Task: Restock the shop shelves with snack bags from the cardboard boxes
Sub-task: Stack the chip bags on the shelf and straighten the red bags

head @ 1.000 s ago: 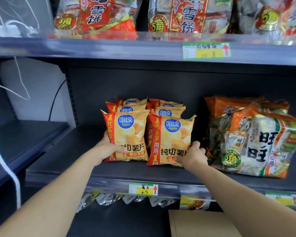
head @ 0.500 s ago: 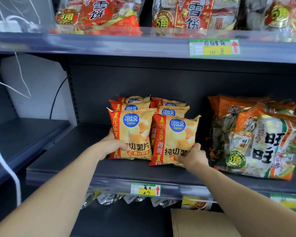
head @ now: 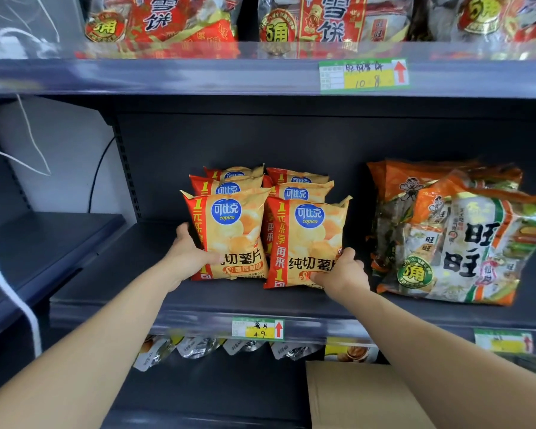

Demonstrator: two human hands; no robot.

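Note:
Two rows of yellow-and-red chip bags stand upright on the dark middle shelf (head: 112,274). My left hand (head: 189,255) grips the lower left edge of the front left chip bag (head: 229,233). My right hand (head: 341,270) grips the lower right corner of the front right chip bag (head: 307,243). More of the same bags (head: 294,188) stand behind them. A corner of a cardboard box (head: 362,397) shows at the bottom right.
Large orange-and-white rice cracker packs (head: 455,239) lean on the same shelf to the right. Red cracker bags (head: 174,23) fill the shelf above. Price tags (head: 258,328) line the shelf edge, silver pouches (head: 198,348) hang below, and a white cable (head: 19,305) runs at left.
Both hands stay on the front bags, which have shifted slightly back and upright. The view has moved a little closer and to the left.

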